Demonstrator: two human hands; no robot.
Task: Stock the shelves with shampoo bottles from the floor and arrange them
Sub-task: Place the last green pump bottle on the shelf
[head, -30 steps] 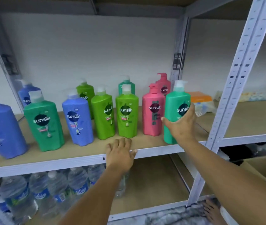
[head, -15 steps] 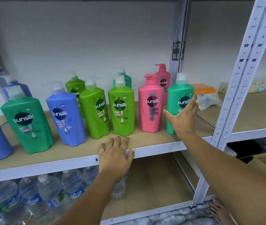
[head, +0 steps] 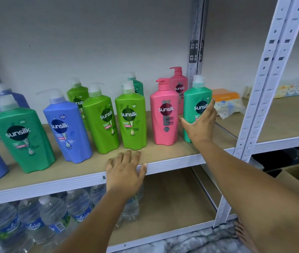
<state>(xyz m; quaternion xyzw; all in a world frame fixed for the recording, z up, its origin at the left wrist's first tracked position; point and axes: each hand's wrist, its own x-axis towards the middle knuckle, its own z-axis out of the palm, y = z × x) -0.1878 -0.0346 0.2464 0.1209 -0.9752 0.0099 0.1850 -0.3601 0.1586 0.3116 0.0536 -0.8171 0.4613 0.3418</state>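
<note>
Bottle (head: 197, 103) gripped by right hand (head: 198, 126); upright.

Green bottles (head: 129, 119) six; blue (head: 66, 132) three; pink (head: 164, 114) two.

Shop stockroom or storage area: slotted metal racking (head: 265, 73) with board shelves (head: 172, 152), rows of branded shampoo bottles (head: 129, 117), bottled water (head: 54, 216) packed underneath, cardboard box (head: 298, 178) on the floor.
</note>
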